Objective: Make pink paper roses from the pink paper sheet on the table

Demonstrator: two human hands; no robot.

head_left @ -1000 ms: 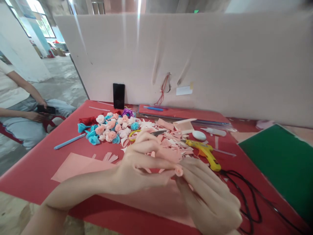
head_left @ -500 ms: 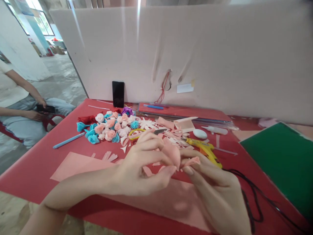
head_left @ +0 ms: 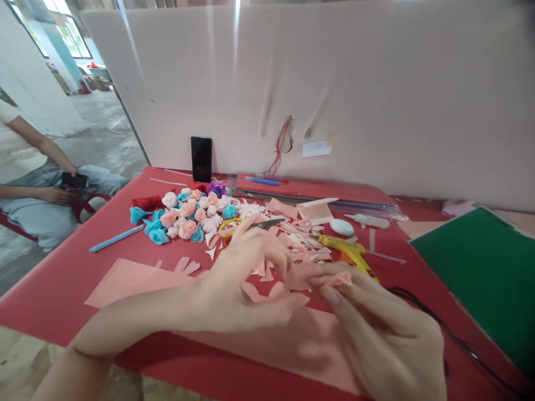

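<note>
My right hand (head_left: pixel 376 323) pinches a small pink paper flower (head_left: pixel 343 279) between thumb and fingers. A loose pink petal (head_left: pixel 303 277) extends from it toward my left hand (head_left: pixel 246 284). The left thumb and fingers are apart around that petal's near end; whether a fingertip touches it I cannot tell. Beneath both hands lies a long pink paper sheet (head_left: pixel 317 340). Beyond the left hand are scissors (head_left: pixel 270 224) with yellow handles, among pink and white paper scraps (head_left: pixel 309 245). A yellow glue gun (head_left: pixel 351 253) rests just past the right hand.
Finished paper roses (head_left: pixel 188 211) are heaped at the left on the red table (head_left: pixel 54 295). A phone (head_left: pixel 201 160) leans on the white board (head_left: pixel 376 100). A green sheet (head_left: pixel 476 278) and black cable (head_left: pixel 451 334) lie right. A seated person (head_left: pixel 37 161) holds a phone.
My left fingers have spread and let go of the petal, which now lies lower, toward my right fingers. The right hand has shifted slightly right with the flower.
</note>
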